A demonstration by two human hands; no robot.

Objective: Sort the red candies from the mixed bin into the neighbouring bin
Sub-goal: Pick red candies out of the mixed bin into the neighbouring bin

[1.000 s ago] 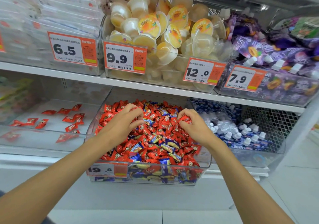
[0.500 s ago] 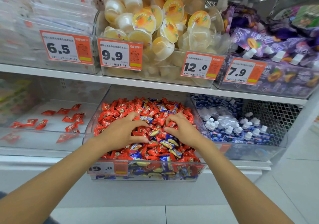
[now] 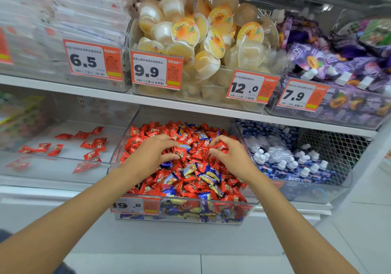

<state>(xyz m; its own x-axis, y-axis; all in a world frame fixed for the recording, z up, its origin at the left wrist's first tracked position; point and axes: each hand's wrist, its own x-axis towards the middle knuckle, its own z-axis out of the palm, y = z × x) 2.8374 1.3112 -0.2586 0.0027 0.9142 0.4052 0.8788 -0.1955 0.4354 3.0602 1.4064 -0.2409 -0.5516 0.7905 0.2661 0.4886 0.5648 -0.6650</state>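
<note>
A clear mixed bin on the lower shelf is heaped with red candies and blue-and-yellow ones. My left hand rests on the heap, its fingers curled around a red candy. My right hand lies beside it, thumb and fingers pinching another red candy. To the left, the neighbouring clear bin holds several scattered red candies.
A bin of blue packets with white caps sits to the right. The upper shelf overhangs the bins and carries jelly cups, purple pouches and orange price tags. White floor lies below.
Both hands drew closer together over the middle of the heap and curled their fingers onto red candies. The camera view shifted slightly.
</note>
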